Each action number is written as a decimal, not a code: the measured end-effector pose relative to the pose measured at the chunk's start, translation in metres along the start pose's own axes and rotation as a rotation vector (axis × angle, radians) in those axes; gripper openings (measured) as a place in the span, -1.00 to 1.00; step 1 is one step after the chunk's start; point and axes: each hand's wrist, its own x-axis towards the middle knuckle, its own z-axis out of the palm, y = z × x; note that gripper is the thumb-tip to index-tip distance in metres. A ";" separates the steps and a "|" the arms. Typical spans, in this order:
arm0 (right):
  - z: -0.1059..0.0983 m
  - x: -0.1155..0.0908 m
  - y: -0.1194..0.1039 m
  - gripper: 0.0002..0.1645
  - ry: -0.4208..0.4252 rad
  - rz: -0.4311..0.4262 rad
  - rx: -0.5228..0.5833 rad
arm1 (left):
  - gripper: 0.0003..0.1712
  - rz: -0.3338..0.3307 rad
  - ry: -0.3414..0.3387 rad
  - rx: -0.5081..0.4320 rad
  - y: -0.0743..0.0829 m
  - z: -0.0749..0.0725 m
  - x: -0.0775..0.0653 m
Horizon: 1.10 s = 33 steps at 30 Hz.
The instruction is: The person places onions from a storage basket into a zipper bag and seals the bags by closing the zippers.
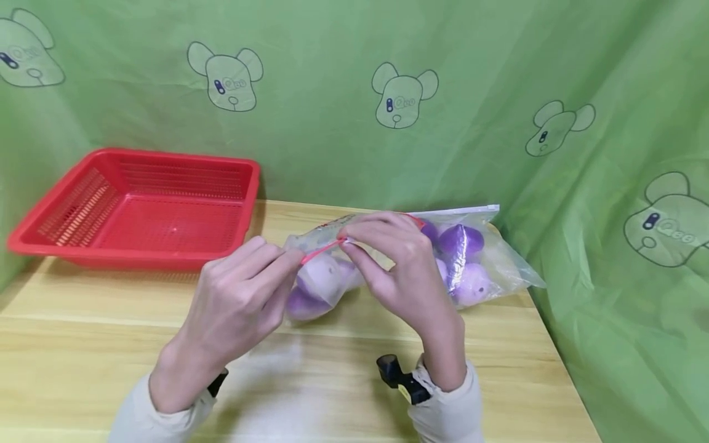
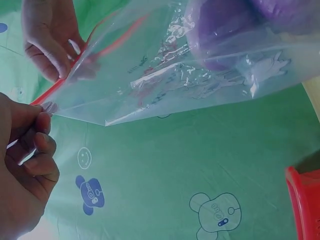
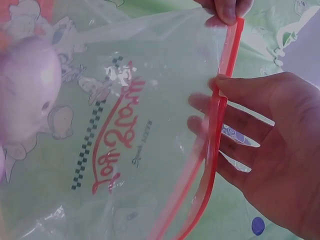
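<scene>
My left hand (image 1: 238,301) pinches one end of the red zip strip (image 3: 231,50) on a clear plastic bag (image 3: 160,65) with printed cartoon figures and red lettering. Thumb and fingers of my right hand (image 1: 404,271) pinch the same strip a little further along, at what looks like its slider. Beyond the right hand, the strip's two red edges spread apart in the right wrist view. Inside this bag lie rounded purple and pale lilac objects (image 1: 307,304); their kind is unclear. Part of the bag is hidden behind my hands in the head view.
A second clear bag (image 1: 506,271) with a white zip edge lies just right of my right hand, holding several purple and lilac rounded objects (image 1: 461,241). A red plastic basket (image 1: 172,253) stands at the back left of the wooden table (image 1: 88,357). Green printed cloth (image 1: 321,123) hangs behind.
</scene>
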 end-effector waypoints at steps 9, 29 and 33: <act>0.001 -0.002 0.008 -0.81 0.024 0.032 -0.023 | -0.77 -0.011 -0.019 0.007 -0.001 -0.001 -0.001; 0.000 -0.004 0.032 -0.82 0.054 0.142 -0.036 | -0.77 -0.052 -0.023 0.010 -0.013 -0.004 -0.005; -0.001 -0.006 0.037 -0.81 0.054 0.188 -0.021 | -0.79 -0.063 -0.031 0.012 -0.015 -0.005 -0.005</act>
